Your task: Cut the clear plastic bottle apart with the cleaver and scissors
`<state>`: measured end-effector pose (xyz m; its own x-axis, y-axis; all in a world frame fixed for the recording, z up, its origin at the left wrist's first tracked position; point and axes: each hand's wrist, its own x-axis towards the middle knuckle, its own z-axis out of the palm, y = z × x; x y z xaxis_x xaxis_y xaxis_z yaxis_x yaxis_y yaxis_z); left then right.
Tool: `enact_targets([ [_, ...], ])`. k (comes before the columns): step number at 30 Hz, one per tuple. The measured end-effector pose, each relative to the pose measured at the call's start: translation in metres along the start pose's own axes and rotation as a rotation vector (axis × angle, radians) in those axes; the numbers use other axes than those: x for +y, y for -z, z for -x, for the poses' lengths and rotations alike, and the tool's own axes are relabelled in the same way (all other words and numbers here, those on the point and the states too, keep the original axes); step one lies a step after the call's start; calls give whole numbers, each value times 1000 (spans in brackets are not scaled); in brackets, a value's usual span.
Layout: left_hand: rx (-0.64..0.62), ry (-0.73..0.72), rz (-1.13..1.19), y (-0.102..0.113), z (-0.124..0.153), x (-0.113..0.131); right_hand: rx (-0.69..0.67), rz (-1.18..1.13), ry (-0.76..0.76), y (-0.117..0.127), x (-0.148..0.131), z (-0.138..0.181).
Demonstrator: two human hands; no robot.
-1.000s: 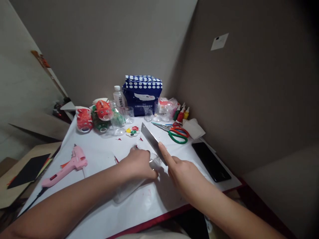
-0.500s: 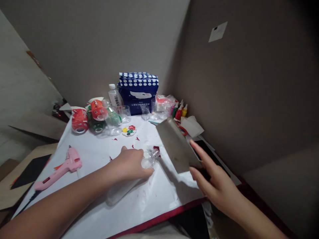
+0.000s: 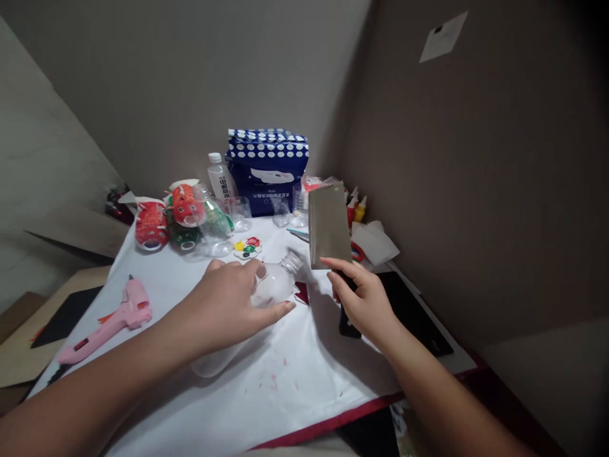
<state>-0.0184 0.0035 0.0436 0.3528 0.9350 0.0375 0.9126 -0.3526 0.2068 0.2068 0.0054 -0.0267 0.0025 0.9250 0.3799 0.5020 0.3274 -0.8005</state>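
A clear plastic bottle (image 3: 276, 284) lies on its side on the white-covered table, its capless neck pointing to the upper right. My left hand (image 3: 231, 298) is closed round it near the shoulder, hiding part of its body. To the right, my right hand (image 3: 364, 297) grips a cleaver (image 3: 328, 228) by its black handle. The broad grey blade stands nearly upright, held above the table and apart from the bottle. A small dark red scrap (image 3: 301, 293) lies beside the bottle's neck.
A pink glue gun (image 3: 111, 320) lies at left. Behind are red painted bottle crafts (image 3: 152, 225), a paint palette (image 3: 247, 247), a blue bag (image 3: 269, 174), an upright bottle (image 3: 220, 178) and cut plastic cups (image 3: 240, 212). A black flat object (image 3: 413, 311) lies at right, near paint bottles (image 3: 360, 209).
The cleaver has swung from a slanted position to nearly upright, and its handle now shows. My left hand and the bottle sit slightly higher in view. The camera view has shifted a little.
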Motion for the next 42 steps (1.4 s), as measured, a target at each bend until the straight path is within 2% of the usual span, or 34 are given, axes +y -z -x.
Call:
enact_targets([
  [3, 49, 24, 58, 4, -1, -5, 7, -46, -70, -5, 9, -1],
  [8, 143, -4, 76, 5, -4, -11, -154, -196, -278, -4, 15, -1],
  [11, 144, -78, 29, 3, -5, -11, -239, -234, -303, -6, 18, -1],
  [15, 168, -141, 2, 3, -5, -13, -286, -141, -275, -10, 22, 1],
  [20, 296, -150, -39, 7, -4, -20, -274, 101, -183, -7, 28, 3],
  [25, 355, -164, -74, 11, -3, -23, -206, 331, -93, -4, 23, 5],
  [27, 351, -176, -100, 13, -4, -22, -182, 418, 36, -8, 15, 10],
  [28, 346, -181, -116, 13, -4, -21, -202, 441, 147, -11, 11, 14],
  [30, 356, -193, -142, 14, -5, -22, -330, 451, 402, -18, 4, 22],
  [32, 378, -198, -153, 13, -6, -24, -506, 447, 564, -26, 1, 31],
  [34, 403, -192, -158, 13, -7, -27, -647, 478, 577, -31, 1, 37],
  [37, 415, -177, -165, 11, -8, -29, -757, 476, 508, -30, 3, 39],
  [39, 421, -172, -164, 9, -8, -28, -773, 418, 499, -26, 1, 38],
  [42, 429, -133, -154, 4, -10, -25, -704, 268, 467, -21, -3, 36],
])
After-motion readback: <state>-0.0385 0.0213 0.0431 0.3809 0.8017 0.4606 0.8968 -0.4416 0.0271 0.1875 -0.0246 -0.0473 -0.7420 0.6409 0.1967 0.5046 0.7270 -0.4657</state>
